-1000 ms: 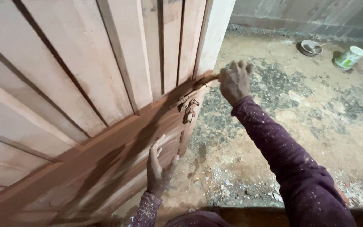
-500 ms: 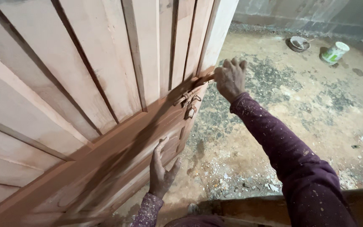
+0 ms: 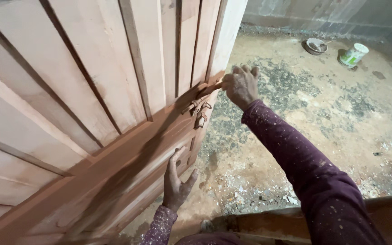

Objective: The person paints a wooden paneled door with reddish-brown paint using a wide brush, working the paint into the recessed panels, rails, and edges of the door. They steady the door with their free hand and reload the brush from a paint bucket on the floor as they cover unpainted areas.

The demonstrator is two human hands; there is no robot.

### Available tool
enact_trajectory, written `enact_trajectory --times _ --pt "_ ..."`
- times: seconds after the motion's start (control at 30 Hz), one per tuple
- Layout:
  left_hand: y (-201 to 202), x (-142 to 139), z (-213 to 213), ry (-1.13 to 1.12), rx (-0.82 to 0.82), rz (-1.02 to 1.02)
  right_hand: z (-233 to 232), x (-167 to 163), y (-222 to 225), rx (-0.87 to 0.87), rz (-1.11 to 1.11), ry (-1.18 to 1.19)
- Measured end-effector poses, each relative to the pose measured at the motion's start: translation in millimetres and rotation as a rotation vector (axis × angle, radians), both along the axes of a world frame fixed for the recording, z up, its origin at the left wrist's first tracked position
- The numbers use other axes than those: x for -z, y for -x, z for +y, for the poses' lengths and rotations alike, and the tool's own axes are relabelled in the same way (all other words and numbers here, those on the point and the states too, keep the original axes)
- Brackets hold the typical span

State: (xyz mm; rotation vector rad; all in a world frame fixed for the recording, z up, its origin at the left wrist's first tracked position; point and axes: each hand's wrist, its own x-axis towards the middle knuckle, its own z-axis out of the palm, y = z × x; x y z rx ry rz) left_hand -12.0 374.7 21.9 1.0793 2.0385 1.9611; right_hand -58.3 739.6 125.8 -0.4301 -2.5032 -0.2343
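Observation:
A large wooden door with vertical slats and a reddish-brown lower half fills the left of the head view. A metal latch is fixed to its middle rail near the door's edge. My right hand is closed on the door's edge at the end of that rail, just right of the latch. My left hand lies flat with fingers spread against the lower reddish panel. Both sleeves are dark purple and speckled with dust.
Rough concrete floor with debris and white chips stretches to the right. A white and green paint can and a round dish sit near the far wall. A wooden beam lies along the bottom edge.
The view has shifted slightly; the door looms a little nearer. Both hands keep their places on the door, the left still flat on the lower panel, the right at the edge.

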Motion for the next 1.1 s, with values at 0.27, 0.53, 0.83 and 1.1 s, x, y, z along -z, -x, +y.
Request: enact_trajectory --times 0.27,0.53,0.83,1.1 --pt "-11.6 -1.7 21.1 0.038 -0.029 0.017 11.6 -5.0 -4.0 -0.061 -0.053 -0.036" --pt "-19.8 3.8 44.3 0.052 -0.022 0.0 19.4 -5.4 -6.3 -0.164 0.035 -0.014" --pt "-25.8 5.9 60.3 0.064 -0.019 -0.013 46.0 2.5 -12.9 -0.094 0.071 0.066" --pt "-24.9 7.3 65.4 0.077 -0.105 -0.047 104.1 23.3 -50.1 -0.018 0.205 0.844"
